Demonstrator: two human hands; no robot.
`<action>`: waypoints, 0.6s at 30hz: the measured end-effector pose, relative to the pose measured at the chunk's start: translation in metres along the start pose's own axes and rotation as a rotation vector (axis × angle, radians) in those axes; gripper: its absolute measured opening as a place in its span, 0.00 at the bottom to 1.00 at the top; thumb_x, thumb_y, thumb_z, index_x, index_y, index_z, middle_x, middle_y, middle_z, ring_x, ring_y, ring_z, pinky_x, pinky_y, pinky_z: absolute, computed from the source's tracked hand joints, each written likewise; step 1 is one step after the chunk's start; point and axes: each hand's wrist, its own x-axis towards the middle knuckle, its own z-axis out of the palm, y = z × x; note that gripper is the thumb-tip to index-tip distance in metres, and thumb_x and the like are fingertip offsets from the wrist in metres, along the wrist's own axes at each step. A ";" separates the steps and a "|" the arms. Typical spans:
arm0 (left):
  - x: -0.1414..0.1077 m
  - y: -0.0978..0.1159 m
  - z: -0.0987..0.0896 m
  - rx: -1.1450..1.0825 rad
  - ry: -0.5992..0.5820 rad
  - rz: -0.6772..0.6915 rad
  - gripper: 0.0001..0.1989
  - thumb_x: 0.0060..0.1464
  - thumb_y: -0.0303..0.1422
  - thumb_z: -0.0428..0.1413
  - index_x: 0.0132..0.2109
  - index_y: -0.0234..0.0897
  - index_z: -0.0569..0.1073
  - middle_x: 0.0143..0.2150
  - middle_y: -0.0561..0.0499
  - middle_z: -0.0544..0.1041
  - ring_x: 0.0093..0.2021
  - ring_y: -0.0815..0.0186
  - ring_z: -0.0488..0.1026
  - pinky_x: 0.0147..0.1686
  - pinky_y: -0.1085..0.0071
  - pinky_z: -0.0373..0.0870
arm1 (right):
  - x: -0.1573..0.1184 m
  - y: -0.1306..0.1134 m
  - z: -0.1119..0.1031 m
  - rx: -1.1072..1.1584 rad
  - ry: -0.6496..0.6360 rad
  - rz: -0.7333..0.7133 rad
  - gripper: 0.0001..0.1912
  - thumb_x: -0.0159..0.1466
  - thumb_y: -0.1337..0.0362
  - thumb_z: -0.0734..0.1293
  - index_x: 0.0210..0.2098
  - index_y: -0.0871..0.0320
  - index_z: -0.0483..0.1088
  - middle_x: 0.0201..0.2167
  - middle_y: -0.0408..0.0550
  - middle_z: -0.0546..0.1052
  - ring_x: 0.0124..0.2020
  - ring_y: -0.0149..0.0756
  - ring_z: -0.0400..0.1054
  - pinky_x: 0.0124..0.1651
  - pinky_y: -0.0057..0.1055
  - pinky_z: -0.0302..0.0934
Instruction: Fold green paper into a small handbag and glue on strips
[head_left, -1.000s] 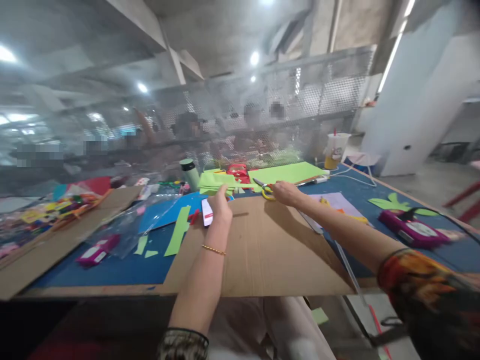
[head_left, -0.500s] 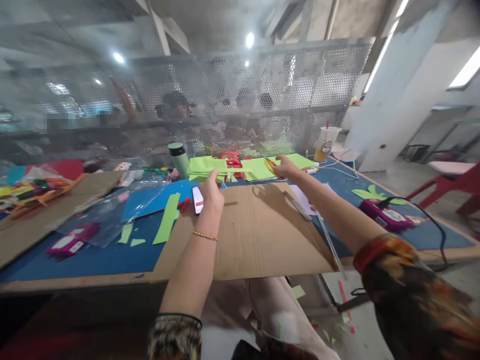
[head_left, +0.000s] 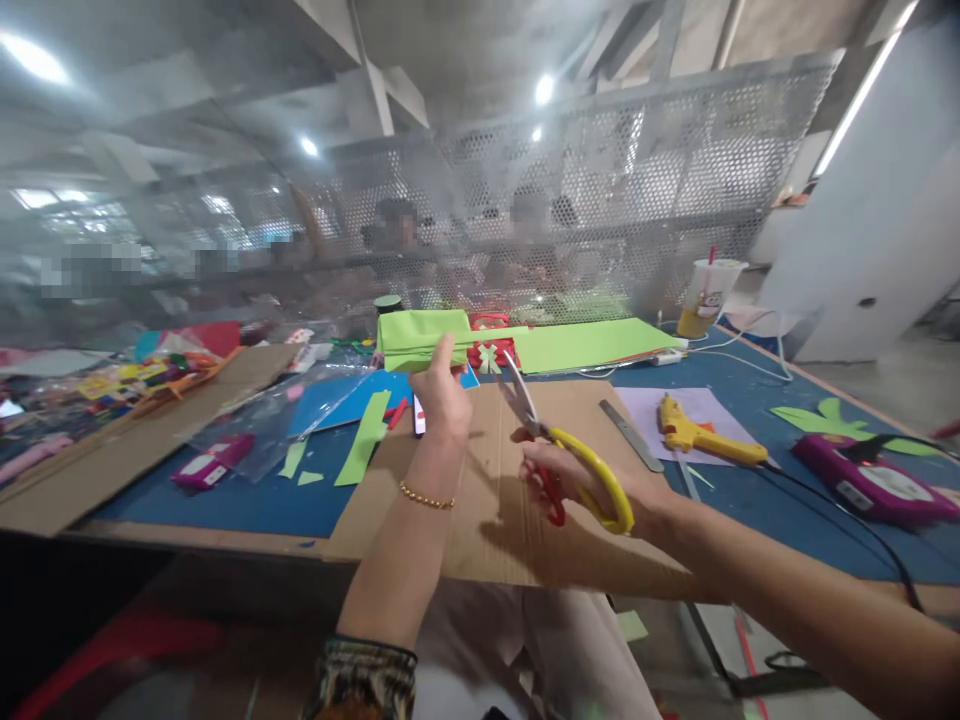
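Note:
My left hand (head_left: 444, 395) pinches a folded piece of light green paper (head_left: 422, 335), with a narrow strip sticking out to the right. In my right hand (head_left: 562, 475) is a pair of scissors (head_left: 592, 470) with a yellow and a red handle. Their blades point up and toward the back left, slightly parted and apart from the paper. Both hands are above a brown cardboard sheet (head_left: 487, 520). Behind them lie a flat green sheet (head_left: 600, 343) and a red item with a pale green bow (head_left: 489, 356).
A steel ruler (head_left: 630, 436) lies on the cardboard's right side. A yellow glue gun (head_left: 709, 437) rests on lilac paper, with a purple device (head_left: 870, 478) farther right. A drink cup (head_left: 707, 298) stands at the back. Green scraps (head_left: 366, 438) and a phone (head_left: 418, 417) are at left.
My right hand has drawn the scissors back from the green sheet to over the cardboard. My left hand has raised the folded green paper slightly. The view has turned left.

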 end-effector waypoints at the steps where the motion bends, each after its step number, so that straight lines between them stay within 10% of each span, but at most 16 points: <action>1: 0.000 0.001 0.000 0.024 0.008 0.015 0.16 0.38 0.39 0.73 0.32 0.38 0.77 0.32 0.55 0.78 0.27 0.73 0.69 0.29 0.72 0.65 | 0.008 0.001 0.006 -0.012 -0.008 -0.010 0.25 0.66 0.38 0.67 0.35 0.54 0.67 0.27 0.42 0.72 0.24 0.30 0.66 0.27 0.29 0.64; 18: -0.021 -0.011 0.006 0.093 -0.030 0.017 0.14 0.43 0.38 0.72 0.32 0.37 0.77 0.32 0.54 0.79 0.28 0.71 0.71 0.27 0.73 0.67 | 0.048 -0.008 0.027 -0.012 0.364 -0.246 0.30 0.60 0.35 0.69 0.46 0.52 0.66 0.27 0.35 0.68 0.19 0.26 0.62 0.18 0.24 0.57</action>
